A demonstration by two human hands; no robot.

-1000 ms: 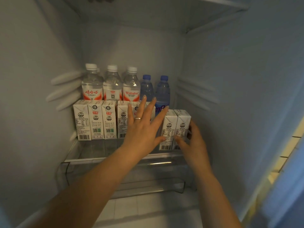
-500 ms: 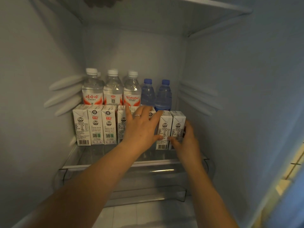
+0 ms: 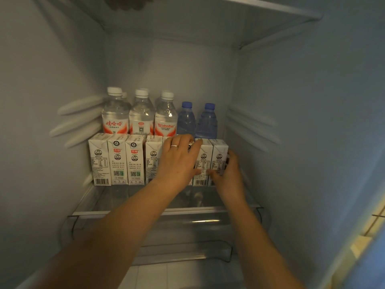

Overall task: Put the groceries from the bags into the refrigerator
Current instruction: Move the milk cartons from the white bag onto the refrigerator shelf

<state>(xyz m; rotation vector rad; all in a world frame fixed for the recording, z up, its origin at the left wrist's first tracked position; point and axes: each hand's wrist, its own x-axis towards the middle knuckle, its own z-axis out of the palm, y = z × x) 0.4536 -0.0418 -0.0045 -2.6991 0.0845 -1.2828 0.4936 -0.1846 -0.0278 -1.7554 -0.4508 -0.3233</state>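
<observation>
Standing on the glass shelf point(image 3: 100, 202), cartons point(image 3: 116, 161) front bottles point(image 3: 141, 115).

A home kitchen, seen from inside a refrigerator point(image 3: 291, 101): a glass shelf point(image 3: 125, 211) holds water bottles point(image 3: 141, 113) and a row of milk cartons point(image 3: 116, 161), with a clear drawer point(image 3: 187, 247) below.
</observation>
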